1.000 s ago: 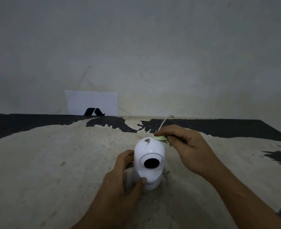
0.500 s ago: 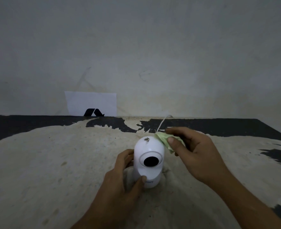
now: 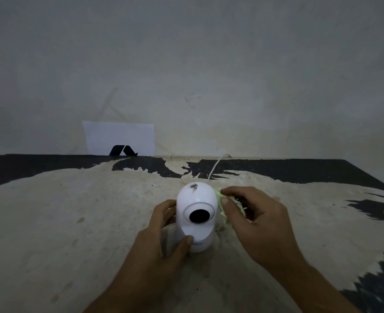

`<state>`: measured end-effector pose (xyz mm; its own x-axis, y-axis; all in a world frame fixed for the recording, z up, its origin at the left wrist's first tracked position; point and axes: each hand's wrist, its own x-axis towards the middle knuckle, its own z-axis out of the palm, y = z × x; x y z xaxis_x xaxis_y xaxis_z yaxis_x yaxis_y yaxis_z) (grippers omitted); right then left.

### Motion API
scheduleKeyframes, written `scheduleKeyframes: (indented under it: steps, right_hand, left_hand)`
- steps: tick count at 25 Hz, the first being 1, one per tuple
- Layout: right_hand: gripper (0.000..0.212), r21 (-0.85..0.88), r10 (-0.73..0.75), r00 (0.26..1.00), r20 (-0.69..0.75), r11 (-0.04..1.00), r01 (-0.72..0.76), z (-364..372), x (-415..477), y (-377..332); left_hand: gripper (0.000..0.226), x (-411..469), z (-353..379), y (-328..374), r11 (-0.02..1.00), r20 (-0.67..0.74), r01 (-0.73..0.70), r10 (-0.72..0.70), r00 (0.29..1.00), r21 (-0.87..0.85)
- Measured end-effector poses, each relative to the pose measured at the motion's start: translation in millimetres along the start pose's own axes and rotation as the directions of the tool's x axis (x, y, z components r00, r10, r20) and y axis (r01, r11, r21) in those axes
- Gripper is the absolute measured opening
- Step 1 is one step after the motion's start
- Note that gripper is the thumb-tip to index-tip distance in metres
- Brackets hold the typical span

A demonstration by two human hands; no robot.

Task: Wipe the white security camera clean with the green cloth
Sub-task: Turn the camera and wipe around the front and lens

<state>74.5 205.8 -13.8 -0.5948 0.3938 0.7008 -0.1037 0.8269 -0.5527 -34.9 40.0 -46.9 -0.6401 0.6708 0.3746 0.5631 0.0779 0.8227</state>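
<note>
The white security camera [image 3: 196,216] stands upright on the worn table, its dark round lens facing me and a dark smudge on top of its dome. My left hand [image 3: 163,236] grips its base from the left, thumb across the front. My right hand [image 3: 254,219] holds the crumpled green cloth [image 3: 230,205] pressed against the right side of the camera's head. Most of the cloth is hidden under my fingers.
A white cable [image 3: 215,166] runs from behind the camera to the wall. A white paper with a black logo [image 3: 119,138] leans against the wall at the back left. The table [image 3: 73,222] has a peeling black surface with pale worn patches.
My right hand has slid the cloth from the top of the camera's dome down to its right side. My left hand stays on the base.
</note>
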Motion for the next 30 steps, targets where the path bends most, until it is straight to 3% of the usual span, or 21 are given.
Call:
scheduleKeyframes:
  steps: [4, 6, 8, 11, 14, 17, 20, 23, 27, 30]
  right_hand:
    - [0.012, 0.040, 0.109, 0.979, 0.170, 0.992, -0.117, 4.5, -8.0, 7.5]
    - [0.013, 0.097, 0.122, 0.990, 0.076, 0.987, -0.129, 2.9, -5.2, 6.3]
    - [0.011, 0.107, 0.049, 0.997, -0.067, 0.993, -0.042, 1.8, -1.5, -3.3]
    - [0.013, 0.113, -0.061, 0.984, -0.167, 0.990, 0.081, 2.5, -1.7, -21.0]
    - [0.018, 0.157, -0.086, 0.983, -0.164, 0.981, 0.112, 7.8, -6.7, -36.5]
    - [0.022, 0.152, -0.079, 0.989, -0.125, 0.984, 0.098, 14.1, -10.5, -46.5]
    - [0.014, 0.333, 0.008, 0.998, -0.056, 0.943, 0.011, 16.9, -13.0, -50.9]
    - [0.017, 0.441, 0.028, 1.000, 0.002, 0.897, -0.026, 18.9, -14.9, -55.9]
    - [0.019, 0.407, -0.058, 0.998, 0.018, 0.912, 0.045, 16.6, -11.8, -53.7]
    - [0.015, 0.331, -0.021, 0.998, -0.062, 0.943, 0.040, 14.6, -11.4, -41.0]
  left_hand:
    - [0.059, -1.5, -0.7, 4.9, 1.000, 0.010, 0.000, 0.000, 1.000, 0.006]
    - [0.060, -1.9, -1.4, 5.3, 1.000, 0.008, 0.003, -0.003, 1.000, 0.015]
    - [0.060, -1.8, -1.7, 5.1, 1.000, 0.006, 0.011, -0.011, 1.000, 0.029]
    - [0.059, -2.1, -1.5, 6.7, 0.998, -0.002, 0.006, -0.006, 1.000, 0.060]
    - [0.062, -7.1, -2.1, 9.4, 0.990, -0.161, -0.002, 0.026, 0.987, 0.144]
    - [0.040, -13.3, -11.7, 23.6, 0.986, -0.324, -0.145, 0.166, 0.932, 0.086]
    - [0.034, -17.8, -17.2, 39.4, 0.968, -0.299, -0.232, 0.194, 0.934, -0.097]
    - [0.035, -19.8, -14.2, 41.4, 0.952, -0.284, -0.293, 0.256, 0.924, -0.094]
    - [0.027, -14.9, -10.8, 38.1, 0.956, -0.349, -0.281, 0.237, 0.907, -0.081]
    - [0.021, -8.2, -15.2, 39.6, 0.967, -0.424, -0.251, 0.212, 0.880, -0.038]
